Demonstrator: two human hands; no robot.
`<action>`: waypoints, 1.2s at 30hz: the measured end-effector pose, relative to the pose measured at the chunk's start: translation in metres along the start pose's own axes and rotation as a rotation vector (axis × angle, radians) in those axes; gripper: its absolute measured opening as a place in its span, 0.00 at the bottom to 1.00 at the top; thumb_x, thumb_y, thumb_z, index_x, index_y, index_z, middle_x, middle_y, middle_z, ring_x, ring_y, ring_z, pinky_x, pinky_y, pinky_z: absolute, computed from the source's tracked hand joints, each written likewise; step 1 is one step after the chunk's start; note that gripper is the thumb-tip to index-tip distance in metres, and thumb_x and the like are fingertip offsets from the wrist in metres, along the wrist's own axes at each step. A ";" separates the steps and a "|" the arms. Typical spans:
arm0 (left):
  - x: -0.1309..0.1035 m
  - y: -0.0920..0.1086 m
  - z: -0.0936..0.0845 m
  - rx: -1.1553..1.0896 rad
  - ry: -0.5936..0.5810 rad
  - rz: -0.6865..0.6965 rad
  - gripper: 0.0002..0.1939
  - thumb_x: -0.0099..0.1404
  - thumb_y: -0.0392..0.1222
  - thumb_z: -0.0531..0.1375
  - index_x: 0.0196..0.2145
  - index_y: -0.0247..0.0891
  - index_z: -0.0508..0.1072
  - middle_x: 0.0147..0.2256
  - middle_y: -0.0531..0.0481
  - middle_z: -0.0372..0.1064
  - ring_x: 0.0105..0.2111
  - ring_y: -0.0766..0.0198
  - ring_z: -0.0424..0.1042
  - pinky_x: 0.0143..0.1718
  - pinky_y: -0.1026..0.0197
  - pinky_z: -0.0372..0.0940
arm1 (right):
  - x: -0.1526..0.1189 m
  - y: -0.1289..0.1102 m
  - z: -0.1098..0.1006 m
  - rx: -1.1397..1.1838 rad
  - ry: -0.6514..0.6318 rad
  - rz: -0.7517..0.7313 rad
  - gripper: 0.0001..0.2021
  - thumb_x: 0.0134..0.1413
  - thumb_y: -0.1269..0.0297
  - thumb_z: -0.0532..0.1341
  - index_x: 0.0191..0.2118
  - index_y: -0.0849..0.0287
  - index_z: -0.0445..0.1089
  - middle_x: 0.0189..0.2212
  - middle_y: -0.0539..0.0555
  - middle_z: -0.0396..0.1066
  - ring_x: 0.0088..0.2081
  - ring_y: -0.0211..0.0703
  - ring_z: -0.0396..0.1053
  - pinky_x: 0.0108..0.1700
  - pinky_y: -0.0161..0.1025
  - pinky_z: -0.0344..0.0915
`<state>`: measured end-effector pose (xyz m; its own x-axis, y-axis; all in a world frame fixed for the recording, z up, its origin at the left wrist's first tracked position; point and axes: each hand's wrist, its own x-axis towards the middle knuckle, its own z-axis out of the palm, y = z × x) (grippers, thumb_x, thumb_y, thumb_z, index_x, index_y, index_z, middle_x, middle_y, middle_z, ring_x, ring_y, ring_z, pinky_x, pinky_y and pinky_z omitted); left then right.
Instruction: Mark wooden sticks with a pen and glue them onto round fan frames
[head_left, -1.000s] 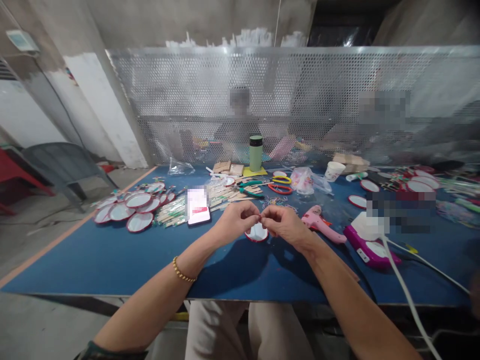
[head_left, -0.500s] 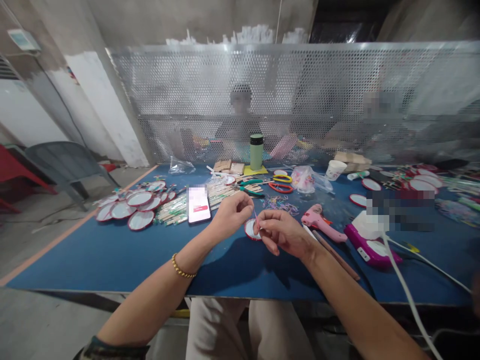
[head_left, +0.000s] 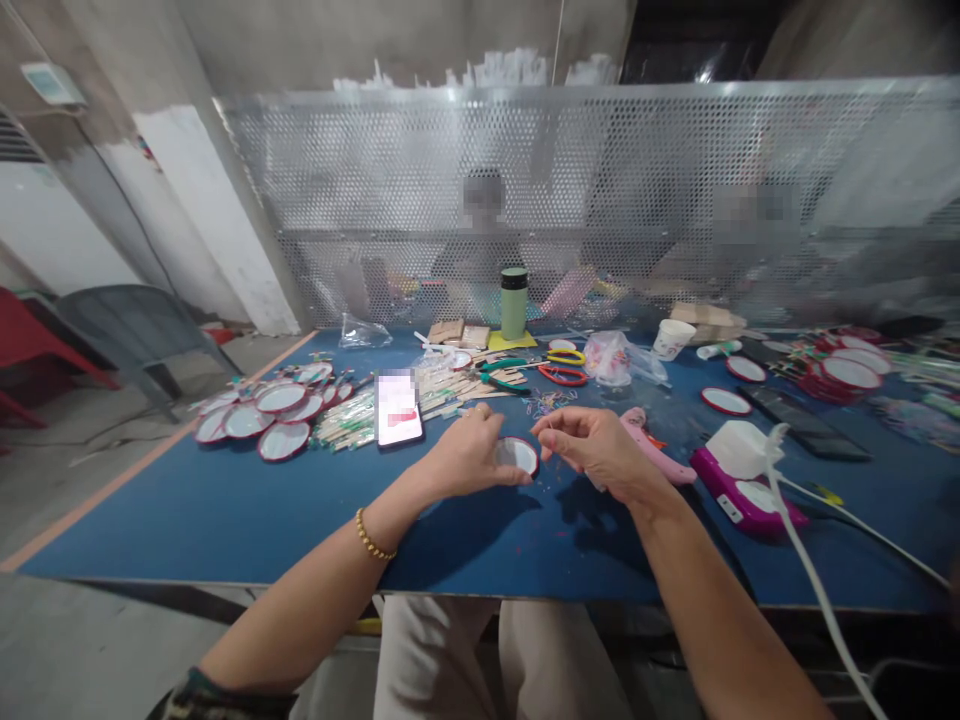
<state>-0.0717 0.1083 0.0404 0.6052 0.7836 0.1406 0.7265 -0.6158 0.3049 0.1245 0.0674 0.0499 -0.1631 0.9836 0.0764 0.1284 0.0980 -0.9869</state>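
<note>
Disc point(head_left: 517, 453) | left hand point(head_left: 466, 455): grip spread at its edge | right hand point(head_left: 589, 445): grip bunched, pinch unclear

Between left hand point(head_left: 465, 455) and right hand point(head_left: 589, 445), narrow gap is left beside red-rimmed disc point(head_left: 519, 453). Near part of table point(head_left: 247, 515) is free, though crossed above by forearms point(head_left: 319, 600). Toward far left, way is obstructed by phone point(head_left: 400, 425); rightward, by pink glue gun point(head_left: 664, 460) and white cable point(head_left: 812, 590). Forward, passage is closed by perforated screen point(head_left: 360, 180).

Head camera faces forward; table point(head_left: 225, 530) close below.
</note>
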 end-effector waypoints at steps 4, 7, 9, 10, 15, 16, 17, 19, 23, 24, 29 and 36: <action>0.001 0.002 0.013 0.103 -0.063 -0.035 0.36 0.50 0.61 0.70 0.46 0.29 0.72 0.43 0.35 0.66 0.45 0.43 0.68 0.45 0.49 0.66 | 0.001 0.001 0.001 -0.105 0.053 0.019 0.22 0.37 0.45 0.71 0.28 0.60 0.74 0.19 0.49 0.71 0.19 0.32 0.58 0.22 0.32 0.51; 0.003 -0.001 0.016 0.039 -0.051 -0.034 0.27 0.54 0.56 0.68 0.41 0.31 0.73 0.40 0.39 0.66 0.42 0.48 0.68 0.42 0.52 0.66 | 0.005 0.009 -0.001 -0.190 0.087 0.014 0.22 0.39 0.43 0.70 0.28 0.60 0.73 0.19 0.48 0.70 0.22 0.35 0.62 0.25 0.33 0.54; 0.003 -0.002 0.014 -0.009 0.000 0.011 0.23 0.53 0.51 0.69 0.40 0.33 0.72 0.38 0.42 0.65 0.41 0.51 0.68 0.41 0.54 0.67 | 0.008 0.015 -0.004 -0.245 0.094 0.019 0.23 0.41 0.42 0.69 0.32 0.60 0.74 0.19 0.47 0.68 0.21 0.35 0.61 0.24 0.34 0.53; 0.002 -0.001 0.012 -0.032 0.038 0.051 0.21 0.53 0.49 0.69 0.41 0.34 0.72 0.38 0.43 0.65 0.40 0.52 0.68 0.40 0.54 0.67 | 0.010 0.018 -0.005 -0.269 0.095 0.016 0.23 0.42 0.43 0.68 0.34 0.59 0.73 0.19 0.47 0.68 0.21 0.35 0.60 0.23 0.34 0.53; -0.006 0.012 -0.001 -0.104 0.167 0.215 0.21 0.55 0.42 0.65 0.46 0.36 0.68 0.42 0.42 0.65 0.42 0.53 0.68 0.42 0.53 0.67 | 0.014 0.026 -0.009 -0.381 0.066 -0.099 0.22 0.43 0.48 0.69 0.41 0.58 0.75 0.23 0.47 0.68 0.26 0.38 0.63 0.28 0.36 0.58; -0.007 0.014 -0.002 -0.101 0.172 0.225 0.21 0.55 0.41 0.65 0.46 0.36 0.68 0.43 0.41 0.65 0.42 0.53 0.68 0.42 0.53 0.67 | 0.014 0.027 -0.009 -0.391 0.056 -0.117 0.23 0.43 0.48 0.69 0.43 0.58 0.75 0.25 0.47 0.69 0.27 0.39 0.65 0.30 0.36 0.60; -0.008 0.016 -0.003 -0.095 0.179 0.230 0.21 0.55 0.41 0.64 0.46 0.36 0.67 0.43 0.41 0.65 0.42 0.53 0.68 0.42 0.52 0.67 | 0.014 0.028 -0.009 -0.391 0.043 -0.127 0.24 0.44 0.48 0.69 0.44 0.58 0.75 0.26 0.48 0.70 0.29 0.40 0.65 0.32 0.36 0.61; -0.008 0.017 -0.005 -0.081 0.188 0.240 0.22 0.55 0.41 0.64 0.47 0.36 0.67 0.43 0.40 0.65 0.42 0.52 0.68 0.42 0.52 0.67 | 0.013 0.028 -0.008 -0.357 0.000 -0.124 0.25 0.46 0.48 0.68 0.47 0.58 0.75 0.31 0.50 0.73 0.32 0.41 0.67 0.34 0.38 0.64; -0.007 0.016 -0.006 -0.070 0.203 0.261 0.22 0.56 0.43 0.64 0.47 0.36 0.68 0.43 0.40 0.66 0.42 0.51 0.69 0.42 0.52 0.68 | 0.012 0.029 -0.007 -0.244 -0.078 -0.100 0.26 0.47 0.48 0.68 0.49 0.58 0.73 0.40 0.54 0.76 0.37 0.45 0.71 0.39 0.40 0.68; -0.007 0.015 -0.006 -0.069 0.207 0.263 0.22 0.55 0.43 0.64 0.47 0.35 0.68 0.43 0.40 0.66 0.42 0.51 0.69 0.42 0.52 0.68 | 0.012 0.029 -0.006 -0.223 -0.083 -0.101 0.26 0.47 0.48 0.69 0.49 0.58 0.74 0.40 0.54 0.76 0.38 0.46 0.72 0.40 0.41 0.68; -0.006 0.014 -0.002 -0.057 0.231 0.270 0.25 0.53 0.43 0.65 0.48 0.35 0.67 0.45 0.39 0.67 0.45 0.49 0.69 0.45 0.49 0.68 | 0.011 0.026 -0.004 -0.207 -0.062 -0.111 0.24 0.46 0.47 0.69 0.44 0.59 0.76 0.39 0.53 0.77 0.40 0.48 0.72 0.43 0.41 0.68; -0.007 0.013 0.002 -0.071 0.220 0.307 0.32 0.55 0.43 0.64 0.57 0.35 0.64 0.44 0.40 0.65 0.44 0.50 0.69 0.44 0.50 0.68 | 0.011 0.031 0.000 -0.201 -0.070 -0.111 0.24 0.48 0.47 0.67 0.44 0.61 0.75 0.38 0.53 0.77 0.40 0.49 0.71 0.42 0.41 0.66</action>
<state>-0.0657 0.0946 0.0419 0.7010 0.5674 0.4320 0.4935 -0.8232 0.2805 0.1264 0.0808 0.0202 -0.2538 0.9530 0.1654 0.2968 0.2395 -0.9244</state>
